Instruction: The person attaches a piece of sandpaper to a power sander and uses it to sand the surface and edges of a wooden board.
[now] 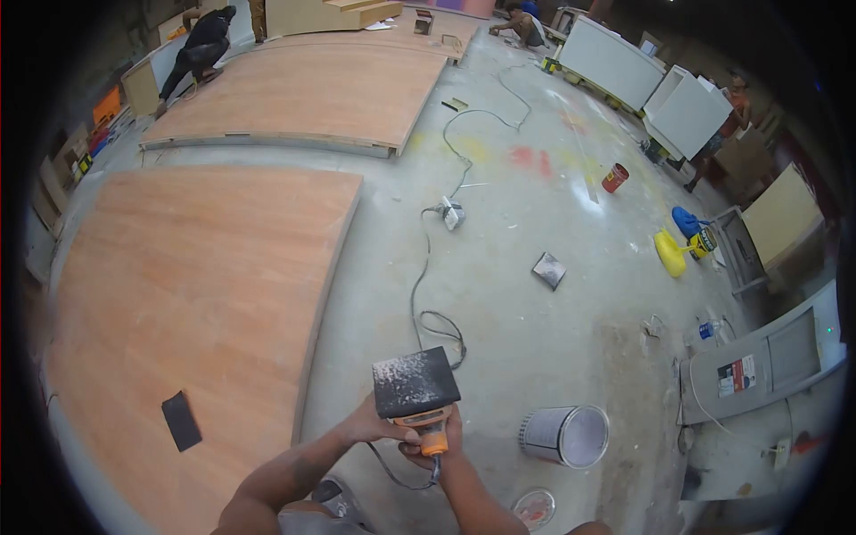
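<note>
An orange power sander is held upside down, its square dark pad facing up and speckled with pale dust. My left hand grips the sander's left side, fingers closed around it. On the right side my right hand is wrapped round the body, partly hidden behind it. A cable hangs from the sander's lower end. To the left, a dark abrasive sheet lies on a large wooden panel.
A metal can lies on its side at the right, near a round lid. Ahead are a power strip, its cord, and a dark square pad. A red can stands farther off. Other people crouch in the background.
</note>
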### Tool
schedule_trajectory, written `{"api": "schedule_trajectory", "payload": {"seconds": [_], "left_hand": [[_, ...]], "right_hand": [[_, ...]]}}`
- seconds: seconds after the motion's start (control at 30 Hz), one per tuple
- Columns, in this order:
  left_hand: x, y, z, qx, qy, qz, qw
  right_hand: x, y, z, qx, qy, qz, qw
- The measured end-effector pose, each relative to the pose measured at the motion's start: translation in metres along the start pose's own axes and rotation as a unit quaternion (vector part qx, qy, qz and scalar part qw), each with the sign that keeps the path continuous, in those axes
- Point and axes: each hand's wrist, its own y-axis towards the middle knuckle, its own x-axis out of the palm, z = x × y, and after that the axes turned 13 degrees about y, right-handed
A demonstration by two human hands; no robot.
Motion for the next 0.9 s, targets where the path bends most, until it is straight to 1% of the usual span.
{"api": "schedule_trajectory", "payload": {"seconds": [0.03,0.07,0.1,0.13,0.17,0.2,0.23,0.27,0.3,0.33,0.37,0.4,0.43,0.47,0.5,0.53,0.57,0.6,0.63,0.67,0.7,0.73,0.77,0.8,0.83,0.9], "left_hand": [[-0.001,0.001,-0.005,0.01,-0.048,0.011,0.999],[-0.006,0.002,-0.011,0.01,-0.05,0.008,0.999],[-0.013,0.003,-0.016,0.013,-0.056,0.026,0.998],[-0.023,0.0,-0.021,0.014,-0.066,0.043,0.997],[-0.036,-0.004,-0.025,0.014,-0.076,0.061,0.995],[-0.052,-0.009,-0.027,0.012,-0.086,0.062,0.994],[-0.067,-0.015,-0.027,-0.008,-0.124,0.078,0.989],[-0.078,-0.019,-0.028,-0.026,-0.161,0.096,0.982],[-0.09,-0.023,-0.028,-0.024,-0.171,0.099,0.98],[-0.101,-0.025,-0.028,0.021,-0.17,0.136,0.976],[-0.112,-0.025,-0.024,0.069,-0.167,0.173,0.968],[-0.115,-0.026,-0.001,0.13,-0.119,0.204,0.963],[-0.133,-0.024,0.001,0.136,-0.128,0.206,0.96],[-0.151,-0.026,-0.002,0.193,0.045,0.263,0.944],[-0.162,-0.029,-0.004,0.238,0.217,0.313,0.893],[-0.166,-0.033,-0.004,0.211,0.122,0.331,0.912],[-0.169,-0.037,0.002,0.214,0.117,0.339,0.908],[-0.17,-0.043,0.013,0.194,0.04,0.387,0.901],[-0.173,-0.048,0.022,0.171,-0.037,0.427,0.887],[-0.179,-0.054,0.027,0.158,-0.016,0.45,0.879],[-0.184,-0.057,0.016,0.155,-0.014,0.454,0.877],[-0.191,-0.058,-0.003,0.163,0.006,0.505,0.848],[-0.197,-0.064,-0.016,0.167,0.029,0.55,0.818],[-0.2,-0.072,-0.019,0.16,0.042,0.555,0.815],[-0.2,-0.076,-0.018,0.161,0.048,0.556,0.814],[-0.193,-0.094,-0.01,0.14,-0.033,0.575,0.805]], "right_hand": [[0.006,0.002,0.005,-0.004,0.001,0.001,1.0],[0.014,0.007,0.009,-0.023,-0.02,0.037,0.999],[0.018,0.014,0.013,-0.041,-0.042,0.075,0.995],[0.015,0.027,0.017,-0.022,-0.038,0.033,0.998],[0.012,0.041,0.022,-0.025,-0.039,0.042,0.998],[0.015,0.059,0.028,-0.017,-0.089,0.051,0.995],[0.019,0.074,0.034,-0.007,-0.138,0.06,0.989],[0.023,0.085,0.036,-0.001,-0.17,0.066,0.983],[0.029,0.097,0.041,0.001,-0.176,0.076,0.982],[0.036,0.109,0.047,-0.021,-0.296,0.106,0.949],[0.047,0.121,0.051,-0.043,-0.413,0.132,0.9],[0.067,0.12,0.056,-0.054,-0.485,0.148,0.86],[0.073,0.133,0.057,-0.054,-0.494,0.152,0.854],[0.074,0.147,0.057,-0.092,-0.518,0.173,0.833],[0.079,0.158,0.059,-0.13,-0.54,0.192,0.809],[0.117,0.157,0.075,-0.159,-0.588,0.206,0.765],[0.128,0.158,0.091,-0.155,-0.597,0.204,0.76],[0.132,0.16,0.105,-0.294,-0.685,0.13,0.654],[0.132,0.16,0.115,-0.423,-0.739,0.05,0.522],[0.127,0.156,0.124,-0.445,-0.766,-0.026,0.464],[0.12,0.149,0.139,-0.388,-0.779,-0.102,0.482],[0.116,0.147,0.154,-0.33,-0.783,-0.18,0.496],[0.108,0.148,0.167,-0.232,-0.808,-0.18,0.51],[0.097,0.149,0.179,-0.134,-0.826,-0.177,0.519],[0.079,0.158,0.183,-0.136,-0.823,-0.182,0.521],[0.029,0.177,0.181,-0.16,-0.823,-0.021,0.545]]}}
